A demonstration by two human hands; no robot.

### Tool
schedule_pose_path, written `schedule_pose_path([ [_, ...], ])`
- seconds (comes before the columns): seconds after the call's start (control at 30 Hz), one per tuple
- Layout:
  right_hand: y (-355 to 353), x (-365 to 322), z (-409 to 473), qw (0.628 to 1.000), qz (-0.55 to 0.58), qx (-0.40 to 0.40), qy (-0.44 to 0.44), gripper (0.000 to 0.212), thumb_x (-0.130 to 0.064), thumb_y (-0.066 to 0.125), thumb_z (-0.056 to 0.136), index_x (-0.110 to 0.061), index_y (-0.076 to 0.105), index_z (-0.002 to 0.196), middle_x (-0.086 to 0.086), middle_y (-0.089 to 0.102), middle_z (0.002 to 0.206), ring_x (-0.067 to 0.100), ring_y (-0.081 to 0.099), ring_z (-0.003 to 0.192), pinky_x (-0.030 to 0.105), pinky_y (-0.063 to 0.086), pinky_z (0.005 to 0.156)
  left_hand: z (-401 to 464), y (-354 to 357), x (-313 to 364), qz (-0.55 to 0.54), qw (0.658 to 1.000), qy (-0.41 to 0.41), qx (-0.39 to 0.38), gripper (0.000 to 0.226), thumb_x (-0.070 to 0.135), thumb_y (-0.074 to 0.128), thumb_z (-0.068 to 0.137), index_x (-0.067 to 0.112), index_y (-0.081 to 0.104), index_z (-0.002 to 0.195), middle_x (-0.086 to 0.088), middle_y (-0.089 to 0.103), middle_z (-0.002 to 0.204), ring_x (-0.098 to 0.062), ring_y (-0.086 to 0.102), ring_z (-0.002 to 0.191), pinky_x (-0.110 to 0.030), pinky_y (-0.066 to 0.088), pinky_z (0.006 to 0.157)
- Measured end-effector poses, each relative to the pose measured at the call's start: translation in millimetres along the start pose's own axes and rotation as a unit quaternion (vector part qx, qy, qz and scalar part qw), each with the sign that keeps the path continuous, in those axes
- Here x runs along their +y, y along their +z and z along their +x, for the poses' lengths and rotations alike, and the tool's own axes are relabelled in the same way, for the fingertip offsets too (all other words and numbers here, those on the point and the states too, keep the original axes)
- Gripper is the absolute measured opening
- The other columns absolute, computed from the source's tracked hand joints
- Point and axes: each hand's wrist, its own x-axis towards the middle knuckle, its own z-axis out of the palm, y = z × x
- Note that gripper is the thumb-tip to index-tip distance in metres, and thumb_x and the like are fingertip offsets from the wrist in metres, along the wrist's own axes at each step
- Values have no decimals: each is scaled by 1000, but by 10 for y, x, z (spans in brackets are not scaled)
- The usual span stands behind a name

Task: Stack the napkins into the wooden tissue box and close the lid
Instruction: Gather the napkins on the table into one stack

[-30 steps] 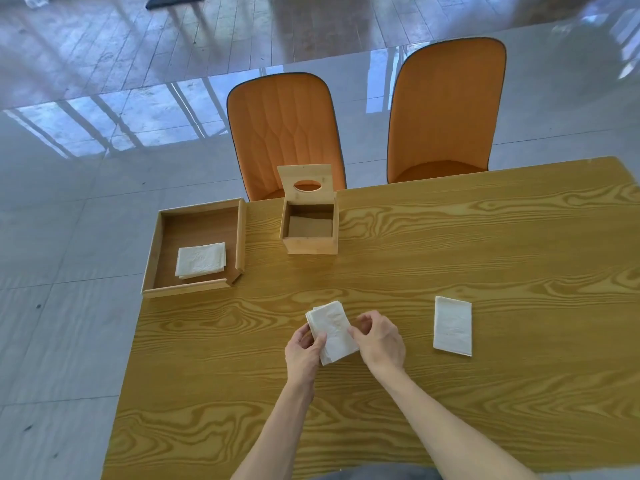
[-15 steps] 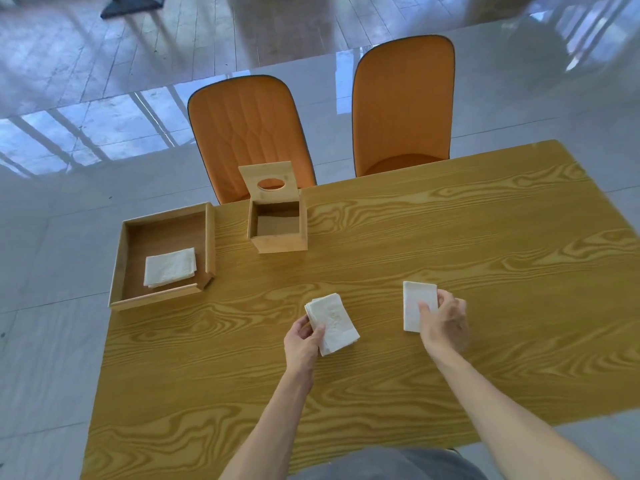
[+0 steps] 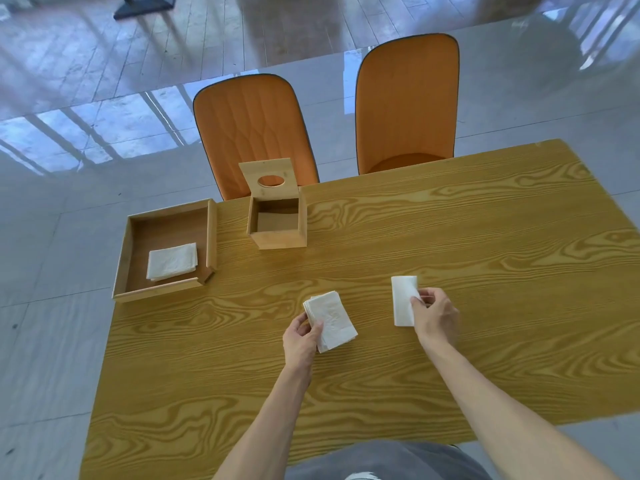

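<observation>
Head view: left hand (image 3: 302,341) grips a napkin stack (image 3: 330,320); right hand (image 3: 434,315) pinches a single napkin (image 3: 402,299).

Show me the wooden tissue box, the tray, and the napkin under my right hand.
wooden tissue box (image 3: 279,240), head view, front wall.
tray (image 3: 211,233), head view, right wall.
napkin (image 3: 401,299), head view, bare left half.

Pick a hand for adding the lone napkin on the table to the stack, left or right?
Right. The right hand is already pinching the lone napkin, while the left hand is holding the napkin stack beside it, so it is occupied.
</observation>
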Motion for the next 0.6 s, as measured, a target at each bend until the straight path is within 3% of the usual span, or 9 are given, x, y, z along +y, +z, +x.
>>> schedule_pose_path([
  [0.13,103,-133,-80,991,107,-67,-34,24,-25,68,89,-11,68,109,4,72,100,17,64,84,23,47,60,-5,5,13,-7,1000,-4,2,50,6,68,90,5,50,137,-6,69,107,-9,68,86,-18,55,61],
  [0.23,235,-210,-154,970,180,-159,-26,24,-27,73,86,-15,67,107,1,72,100,16,68,89,23,53,67,6,3,14,-17,1000,-9,3,50,6,69,90,5,51,137,-6,71,105,-17,71,90,-28,58,71],
  [0.4,470,-257,-301,945,179,-271,-48,23,-27,79,81,-20,68,100,-4,73,98,12,70,92,31,59,79,26,-6,-2,-28,1000,-12,-5,47,8,68,91,7,52,135,-2,73,101,-20,72,93,-37,59,82],
  [0.53,593,-259,-400,946,156,-279,-58,24,-23,79,81,-13,70,101,-1,74,97,12,71,90,24,58,75,43,-5,-10,-22,1000,-13,-3,44,17,69,92,10,55,133,-7,74,110,-27,71,103,-48,56,94],
  [0.6,653,-252,-427,954,119,-268,-58,24,-24,79,80,-13,71,100,-1,75,96,10,71,87,27,60,76,56,-3,-17,-20,1000,-17,2,44,22,69,92,11,56,132,-9,74,112,-27,70,105,-50,54,98],
])
